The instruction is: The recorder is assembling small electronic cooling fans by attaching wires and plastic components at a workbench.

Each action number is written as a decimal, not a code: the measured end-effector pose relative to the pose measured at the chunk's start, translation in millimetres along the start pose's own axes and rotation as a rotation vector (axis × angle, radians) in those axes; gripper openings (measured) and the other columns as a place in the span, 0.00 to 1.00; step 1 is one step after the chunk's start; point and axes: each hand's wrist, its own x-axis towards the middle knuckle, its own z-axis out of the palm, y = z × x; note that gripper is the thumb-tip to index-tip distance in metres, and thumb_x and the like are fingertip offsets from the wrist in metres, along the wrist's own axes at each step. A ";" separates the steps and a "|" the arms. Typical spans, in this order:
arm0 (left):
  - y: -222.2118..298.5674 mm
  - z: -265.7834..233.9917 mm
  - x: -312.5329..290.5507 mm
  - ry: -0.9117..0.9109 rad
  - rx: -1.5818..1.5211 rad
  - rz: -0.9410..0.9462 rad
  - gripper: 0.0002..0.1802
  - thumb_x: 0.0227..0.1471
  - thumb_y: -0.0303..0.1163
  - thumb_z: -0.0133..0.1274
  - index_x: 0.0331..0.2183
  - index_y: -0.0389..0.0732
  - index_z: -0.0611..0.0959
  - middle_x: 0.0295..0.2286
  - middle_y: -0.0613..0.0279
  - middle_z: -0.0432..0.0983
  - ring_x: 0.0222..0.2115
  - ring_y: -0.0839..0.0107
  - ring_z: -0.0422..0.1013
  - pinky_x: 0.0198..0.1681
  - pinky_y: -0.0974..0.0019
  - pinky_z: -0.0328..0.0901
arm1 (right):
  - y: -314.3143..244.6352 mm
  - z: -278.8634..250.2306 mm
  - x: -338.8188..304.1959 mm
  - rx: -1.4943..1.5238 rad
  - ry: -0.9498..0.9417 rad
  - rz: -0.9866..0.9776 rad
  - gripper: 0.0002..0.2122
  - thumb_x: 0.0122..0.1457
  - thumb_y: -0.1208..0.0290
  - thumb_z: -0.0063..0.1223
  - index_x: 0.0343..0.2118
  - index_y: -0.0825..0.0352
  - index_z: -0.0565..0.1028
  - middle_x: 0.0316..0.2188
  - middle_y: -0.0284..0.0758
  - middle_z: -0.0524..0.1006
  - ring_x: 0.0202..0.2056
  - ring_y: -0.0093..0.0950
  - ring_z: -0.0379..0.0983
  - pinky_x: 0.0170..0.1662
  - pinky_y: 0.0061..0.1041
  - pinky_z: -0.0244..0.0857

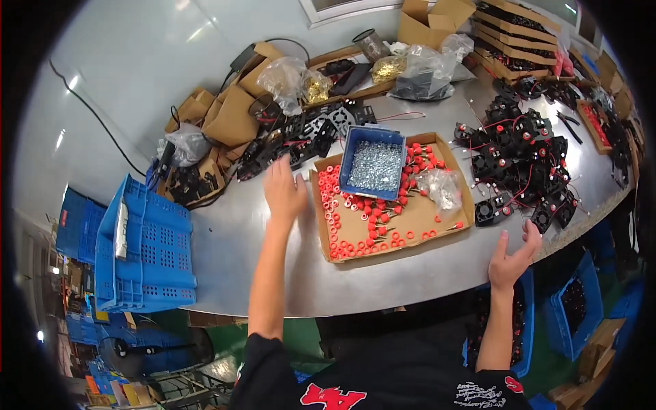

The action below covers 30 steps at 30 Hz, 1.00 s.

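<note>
My left hand is over the metal table, left of a shallow cardboard tray. Its fingers are stretched toward a row of black plastic parts, and I see nothing held in it. At the table's front right edge my right hand has its thumb and fingers apart. Its fingertips come close to a black fan unit at the near end of a pile; whether they touch cannot be made out. In the tray lie red rings, red-headed pieces and a blue bin of small silvery metal parts.
A clear bag sits in the tray. Wired black fan units are heaped at right, with black pliers beyond. Boxes and plastic bags line the back. A blue crate stands left; another blue crate is below the table.
</note>
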 end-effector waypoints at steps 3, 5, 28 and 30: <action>-48.8 21.3 30.8 -0.191 0.004 0.003 0.31 0.46 0.32 0.55 0.54 0.39 0.72 0.46 0.47 0.72 0.48 0.47 0.68 0.51 0.51 0.64 | -4.7 1.8 2.3 0.098 -0.063 0.058 0.23 0.57 0.74 0.56 0.55 0.72 0.65 0.50 0.45 0.70 0.50 0.39 0.67 0.52 0.34 0.61; -61.0 28.7 33.1 -0.240 0.059 -0.077 0.34 0.45 0.37 0.59 0.55 0.42 0.72 0.45 0.47 0.74 0.47 0.47 0.69 0.50 0.52 0.66 | -3.9 5.8 3.7 0.089 -0.100 0.036 0.22 0.56 0.76 0.56 0.53 0.72 0.66 0.49 0.45 0.70 0.49 0.40 0.67 0.51 0.34 0.62; 67.1 -147.4 -221.0 0.166 -1.646 -1.364 0.33 0.62 0.59 0.40 0.41 0.33 0.75 0.26 0.62 0.69 0.25 0.69 0.66 0.26 0.65 0.63 | -64.1 130.2 119.5 0.115 -0.582 -0.277 0.09 0.54 0.68 0.56 0.34 0.67 0.79 0.32 0.43 0.78 0.36 0.43 0.76 0.39 0.38 0.70; 71.2 -135.8 -235.4 0.072 -1.490 -1.296 0.25 0.65 0.51 0.40 0.42 0.36 0.75 0.26 0.63 0.69 0.24 0.72 0.65 0.25 0.68 0.62 | -51.1 163.7 115.4 -0.108 -0.762 -0.345 0.09 0.53 0.68 0.56 0.32 0.67 0.80 0.32 0.45 0.80 0.36 0.44 0.77 0.39 0.40 0.71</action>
